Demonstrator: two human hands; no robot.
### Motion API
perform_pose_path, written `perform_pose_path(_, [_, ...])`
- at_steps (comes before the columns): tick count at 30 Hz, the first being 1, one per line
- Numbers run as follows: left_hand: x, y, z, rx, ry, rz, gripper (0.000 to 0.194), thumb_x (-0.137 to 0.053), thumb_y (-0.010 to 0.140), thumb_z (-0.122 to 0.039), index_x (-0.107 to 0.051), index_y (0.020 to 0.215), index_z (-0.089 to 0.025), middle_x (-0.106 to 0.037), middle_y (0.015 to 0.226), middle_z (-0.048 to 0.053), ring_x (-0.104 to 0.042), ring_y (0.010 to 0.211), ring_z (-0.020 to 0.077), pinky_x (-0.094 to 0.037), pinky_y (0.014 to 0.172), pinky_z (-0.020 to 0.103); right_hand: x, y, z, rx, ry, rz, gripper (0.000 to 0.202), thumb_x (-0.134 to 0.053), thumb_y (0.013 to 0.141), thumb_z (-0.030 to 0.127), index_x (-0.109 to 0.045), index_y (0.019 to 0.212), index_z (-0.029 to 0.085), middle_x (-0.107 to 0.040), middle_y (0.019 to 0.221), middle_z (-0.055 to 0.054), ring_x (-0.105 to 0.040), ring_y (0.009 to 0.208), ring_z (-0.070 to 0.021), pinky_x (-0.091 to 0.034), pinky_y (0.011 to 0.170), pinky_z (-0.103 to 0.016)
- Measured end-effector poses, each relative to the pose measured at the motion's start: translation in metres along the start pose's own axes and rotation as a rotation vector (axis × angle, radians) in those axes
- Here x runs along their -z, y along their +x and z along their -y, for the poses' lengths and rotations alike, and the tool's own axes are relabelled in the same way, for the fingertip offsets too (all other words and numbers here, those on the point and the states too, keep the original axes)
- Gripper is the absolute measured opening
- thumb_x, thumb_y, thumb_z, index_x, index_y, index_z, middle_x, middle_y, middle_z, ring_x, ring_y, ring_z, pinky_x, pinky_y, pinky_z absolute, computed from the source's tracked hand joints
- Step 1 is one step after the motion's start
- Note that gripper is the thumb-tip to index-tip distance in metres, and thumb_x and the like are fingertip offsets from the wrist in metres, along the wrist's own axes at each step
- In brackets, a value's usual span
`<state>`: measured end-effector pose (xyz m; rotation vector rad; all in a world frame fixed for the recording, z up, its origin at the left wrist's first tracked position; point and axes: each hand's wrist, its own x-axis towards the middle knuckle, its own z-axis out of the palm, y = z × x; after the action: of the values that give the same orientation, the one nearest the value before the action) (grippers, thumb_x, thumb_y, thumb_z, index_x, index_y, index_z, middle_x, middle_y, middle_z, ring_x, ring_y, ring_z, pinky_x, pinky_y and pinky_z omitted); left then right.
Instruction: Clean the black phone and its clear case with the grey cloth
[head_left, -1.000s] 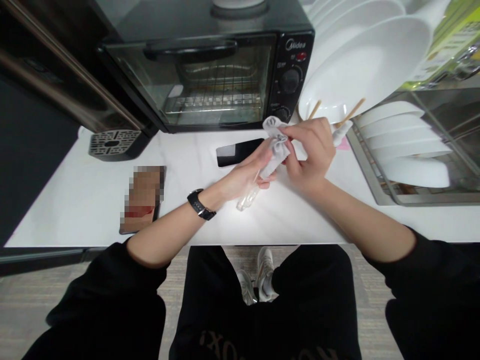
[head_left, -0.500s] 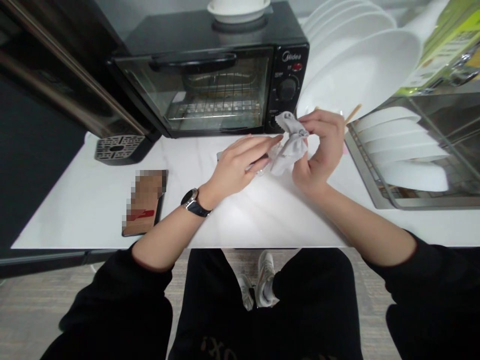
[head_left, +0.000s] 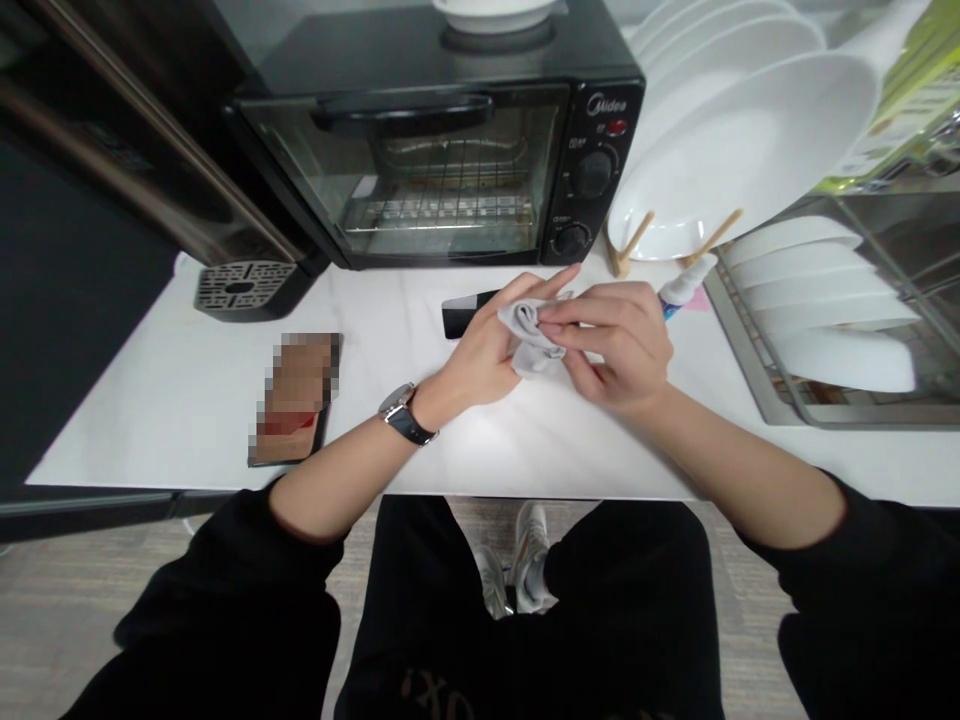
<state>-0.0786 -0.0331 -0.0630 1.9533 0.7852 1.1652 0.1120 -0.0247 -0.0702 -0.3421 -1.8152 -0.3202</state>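
A small light grey cloth [head_left: 536, 345] with a zigzag edge is pinched in my right hand [head_left: 619, 345], its fingers closed on a fold. It is bunched up against the palm side of my left hand [head_left: 487, 350]. My left index finger stretches out to the right behind the cloth, while the other fingers are mostly covered. A clear bit shows between the hands, but what my left hand holds is hidden. Behind my left hand lies a flat black object [head_left: 459, 316] with a grey part. Beyond my right knuckles stands a small spray bottle [head_left: 681, 285] with a white top.
A black toaster oven [head_left: 450, 180] stands at the back. A phone [head_left: 296, 400] lies left on the white counter [head_left: 150, 400], near a drip tray [head_left: 241, 288]. White plates [head_left: 750, 140] lean in a wooden rack, and bowls [head_left: 840, 355] sit in the metal sink basket at right.
My right hand has moved left and lowered the cloth onto my left hand. The black object and the spray bottle now show more. The view has shifted slightly.
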Motion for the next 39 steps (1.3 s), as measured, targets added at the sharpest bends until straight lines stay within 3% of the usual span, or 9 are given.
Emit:
perform_pose_path(4, [0.002, 0.002, 0.019, -0.237, 0.067, 0.030, 0.059, -0.066, 0.105, -0.052, -0.061, 0.159, -0.027, -0.069, 0.130, 0.010, -0.069, 0.121, 0.0301, -0.055, 0.114, 0.050, -0.002, -0.004, -0.011, 0.027, -0.023, -0.015, 0.024, -0.069, 0.105, 0.026, -0.073, 0.126, 0.038, -0.083, 0.110, 0.005, -0.079, 0.092, -0.0197, -0.066, 0.084, -0.041])
perform_pose_path(9, [0.009, 0.009, 0.036, -0.464, 0.179, 0.045, 0.061, -0.041, 0.115, -0.060, -0.040, 0.171, -0.036, -0.056, 0.168, 0.011, -0.058, 0.148, 0.0324, -0.046, 0.127, 0.059, -0.001, -0.007, -0.026, 0.008, -0.112, -0.070, 0.017, -0.065, 0.108, 0.025, -0.075, 0.121, 0.030, -0.082, 0.112, 0.000, -0.077, 0.098, -0.0199, -0.063, 0.084, -0.040])
perform_pose_path(12, [0.011, 0.010, 0.035, -0.467, 0.223, 0.050, 0.068, -0.045, 0.113, -0.063, -0.033, 0.173, -0.036, -0.057, 0.164, 0.013, -0.061, 0.143, 0.0320, -0.051, 0.122, 0.056, 0.000, -0.007, -0.027, -0.086, -0.108, -0.075, 0.020, -0.059, 0.111, 0.027, -0.073, 0.125, 0.029, -0.082, 0.112, -0.002, -0.078, 0.102, -0.0212, -0.062, 0.088, -0.041])
perform_pose_path(15, [0.009, 0.009, 0.031, -0.400, 0.222, 0.067, 0.066, -0.044, 0.114, -0.062, -0.032, 0.173, -0.035, -0.061, 0.153, 0.013, -0.067, 0.130, 0.0299, -0.058, 0.112, 0.052, 0.000, -0.007, -0.027, -0.178, -0.121, -0.178, 0.021, -0.057, 0.112, 0.036, -0.072, 0.124, 0.028, -0.082, 0.112, -0.004, -0.079, 0.102, -0.0236, -0.062, 0.091, -0.044])
perform_pose_path(18, [0.006, 0.007, 0.028, -0.386, 0.236, 0.117, 0.060, -0.042, 0.115, -0.060, -0.039, 0.169, -0.033, -0.062, 0.153, 0.013, -0.066, 0.137, 0.0319, -0.056, 0.118, 0.056, 0.001, -0.006, -0.025, -0.248, -0.133, -0.153, 0.022, -0.058, 0.113, 0.041, -0.074, 0.120, 0.028, -0.084, 0.111, -0.005, -0.079, 0.104, -0.0252, -0.062, 0.099, -0.048])
perform_pose_path(22, [0.002, 0.006, 0.033, -0.410, 0.248, 0.132, 0.045, -0.042, 0.116, -0.051, -0.057, 0.153, -0.029, -0.066, 0.152, 0.011, -0.061, 0.148, 0.0321, -0.048, 0.129, 0.059, 0.000, -0.010, -0.018, -0.195, -0.006, -0.016, 0.022, -0.054, 0.115, 0.040, -0.073, 0.125, 0.034, -0.085, 0.113, 0.000, -0.081, 0.107, -0.0235, -0.064, 0.103, -0.050])
perform_pose_path(26, [-0.001, 0.007, 0.037, -0.392, 0.212, 0.131, 0.053, -0.051, 0.114, -0.043, -0.050, 0.165, -0.032, -0.061, 0.164, 0.010, -0.057, 0.155, 0.0313, -0.046, 0.133, 0.058, 0.000, -0.012, -0.006, -0.196, 0.030, 0.090, 0.024, -0.055, 0.114, 0.041, -0.074, 0.127, 0.036, -0.083, 0.116, -0.001, -0.081, 0.114, -0.0253, -0.066, 0.104, -0.052])
perform_pose_path(32, [0.000, 0.007, 0.028, -0.367, 0.228, 0.180, 0.063, -0.055, 0.113, -0.035, -0.040, 0.174, -0.033, -0.049, 0.177, 0.010, -0.044, 0.166, 0.0263, -0.040, 0.139, 0.049, -0.004, -0.008, -0.001, 0.018, -0.056, -0.047, 0.034, -0.062, 0.109, 0.028, -0.072, 0.139, 0.039, -0.084, 0.116, 0.005, -0.083, 0.099, -0.0210, -0.073, 0.082, -0.041])
perform_pose_path(39, [0.000, 0.003, 0.041, -0.398, 0.186, 0.150, 0.051, -0.046, 0.115, -0.045, -0.053, 0.163, -0.030, -0.061, 0.164, 0.011, -0.048, 0.162, 0.0303, -0.041, 0.136, 0.058, -0.005, -0.014, -0.017, -0.040, -0.081, 0.013, 0.031, -0.063, 0.109, 0.032, -0.070, 0.137, 0.041, -0.085, 0.121, 0.004, -0.081, 0.107, -0.0227, -0.071, 0.092, -0.046])
